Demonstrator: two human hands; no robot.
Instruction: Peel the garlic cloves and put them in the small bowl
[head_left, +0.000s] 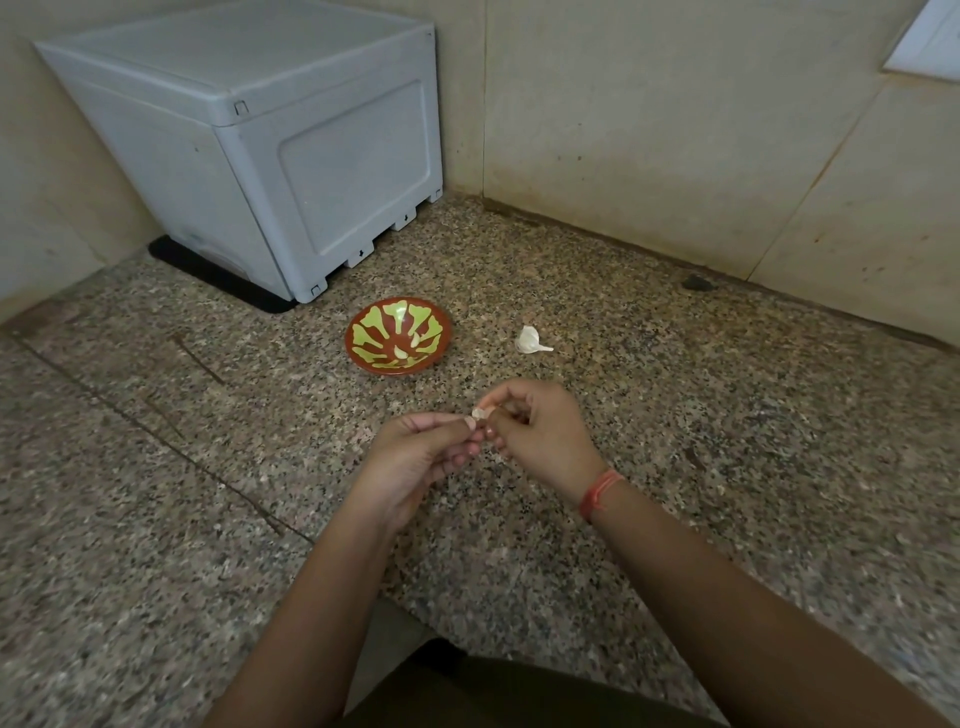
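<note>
A small garlic clove (480, 413) is pinched between the fingertips of both hands above the granite counter. My left hand (423, 457) holds it from the left, my right hand (537, 434) from the right, fingers curled round it. Beyond them stands the small red bowl (358, 345) with a green pattern; two peeled cloves (407, 347) lie inside it. A white piece of garlic bulb (531, 341) lies on the counter to the right of the bowl.
A grey plastic box (249, 135) stands on a black mat in the back left corner. Tiled walls close the counter at the back and left. The counter's front edge (395, 597) is near my body. A dark speck (697, 283) lies by the back wall.
</note>
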